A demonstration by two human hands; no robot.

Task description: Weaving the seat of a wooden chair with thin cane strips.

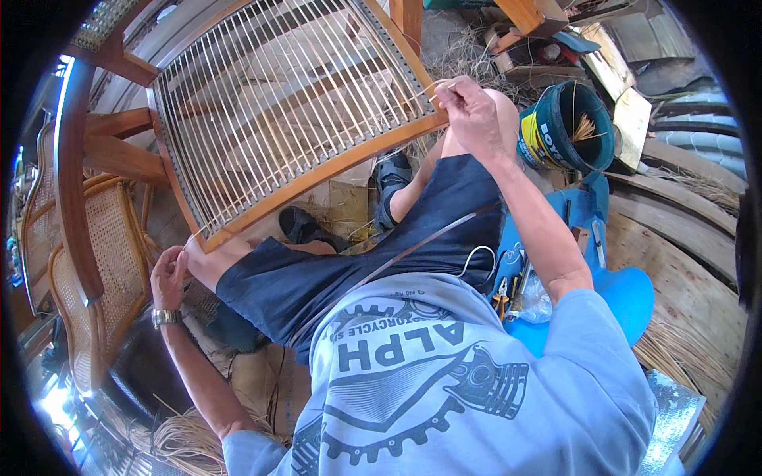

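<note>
A wooden chair seat frame (329,181) tilts before me above my knees, strung with many pale cane strands (278,103) running side by side across its opening. Small holes line its inner edge. Past the frame's right corner, my right hand (474,111) is closed in a pinch on a thin cane strand (427,90) that runs to the frame. My left hand (168,276) is beside the near left corner, its fingertips closed on a short length of cane at that corner. The frame's near edge lies over my left knee.
A green bucket (548,127) with cane ends in it stands to the right. Nearer lies a blue plastic seat (627,297) with pliers (502,297) and other tools. A chair with a woven cane back (111,262) is at left; coiled cane (186,440) lies below.
</note>
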